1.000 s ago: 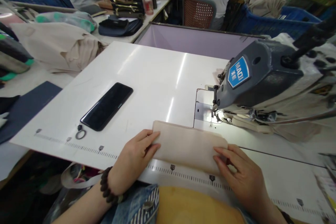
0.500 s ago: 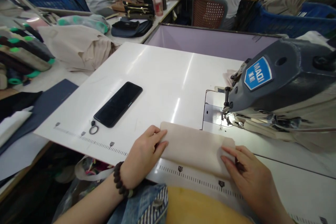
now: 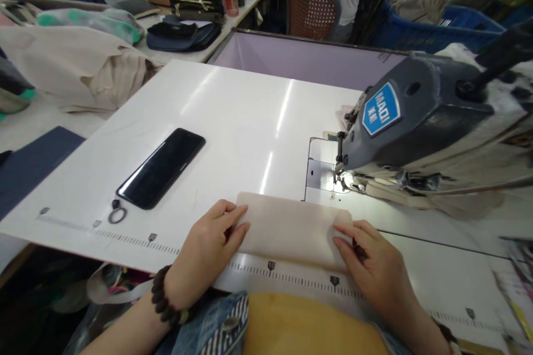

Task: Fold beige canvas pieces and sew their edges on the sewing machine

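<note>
A folded beige cloth piece (image 3: 291, 226) lies flat on the white sewing table (image 3: 233, 122), near its front edge above a printed ruler scale. My left hand (image 3: 208, 249), with a dark bead bracelet at the wrist, pinches the cloth's left end. My right hand (image 3: 370, 269) grips the right end, fingers curled over its corner. The grey sewing machine head (image 3: 416, 116) with a blue label stands just right of and behind the cloth; its needle area (image 3: 339, 177) is lit and is a short way beyond the cloth's far edge.
A black phone (image 3: 162, 167) and a small metal ring (image 3: 116, 213) lie left of the cloth. Heaped beige fabric (image 3: 79, 72) sits at far left. Another person in white sits on a chair (image 3: 312, 14) behind. Blue crates (image 3: 420, 36) stand at the back right.
The view has shifted slightly; both hands keep their hold on the cloth ends, and the cloth stays in about the same spot before the machine.
</note>
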Motion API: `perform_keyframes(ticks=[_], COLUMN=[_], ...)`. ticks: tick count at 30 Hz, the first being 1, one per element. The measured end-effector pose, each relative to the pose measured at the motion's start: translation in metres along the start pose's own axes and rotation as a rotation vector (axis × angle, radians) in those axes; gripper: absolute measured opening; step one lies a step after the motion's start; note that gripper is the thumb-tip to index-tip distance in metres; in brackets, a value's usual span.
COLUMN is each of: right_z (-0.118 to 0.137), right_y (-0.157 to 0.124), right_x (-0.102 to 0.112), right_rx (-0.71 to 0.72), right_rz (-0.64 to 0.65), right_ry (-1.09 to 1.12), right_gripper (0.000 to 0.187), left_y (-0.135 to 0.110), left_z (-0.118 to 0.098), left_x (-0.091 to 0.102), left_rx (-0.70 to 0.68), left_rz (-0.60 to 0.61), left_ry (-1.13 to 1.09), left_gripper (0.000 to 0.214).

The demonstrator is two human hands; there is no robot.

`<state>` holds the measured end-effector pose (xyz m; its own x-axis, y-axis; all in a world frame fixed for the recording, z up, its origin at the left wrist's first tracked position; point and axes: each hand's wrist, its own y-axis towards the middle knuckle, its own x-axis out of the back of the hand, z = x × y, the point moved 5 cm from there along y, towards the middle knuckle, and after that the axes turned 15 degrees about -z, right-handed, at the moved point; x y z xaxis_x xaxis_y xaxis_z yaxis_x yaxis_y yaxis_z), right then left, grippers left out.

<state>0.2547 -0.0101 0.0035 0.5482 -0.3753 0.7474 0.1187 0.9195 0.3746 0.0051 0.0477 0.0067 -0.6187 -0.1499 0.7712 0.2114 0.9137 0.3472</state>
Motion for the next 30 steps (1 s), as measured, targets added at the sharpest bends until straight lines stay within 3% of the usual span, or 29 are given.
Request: perform_keyframes(ticks=[15, 30], right_z=[0.0018, 0.0029], right_y=[0.0022, 0.0021], right_x=[-0.0022, -0.0013], right_rx=[-0.078, -0.038], right_rz=[0.032, 0.029], right_ry=[0.049, 0.09], right_gripper=[0.022, 0.022], left_y=[-0.0001, 0.003], left_z=[0.003, 0.002], left_x=[-0.0012, -0.0003], left_rx=[-0.091, -0.12], left_rz=[-0.028, -0.025], left_ry=[0.07, 0.105], left_gripper=[0.03, 0.031])
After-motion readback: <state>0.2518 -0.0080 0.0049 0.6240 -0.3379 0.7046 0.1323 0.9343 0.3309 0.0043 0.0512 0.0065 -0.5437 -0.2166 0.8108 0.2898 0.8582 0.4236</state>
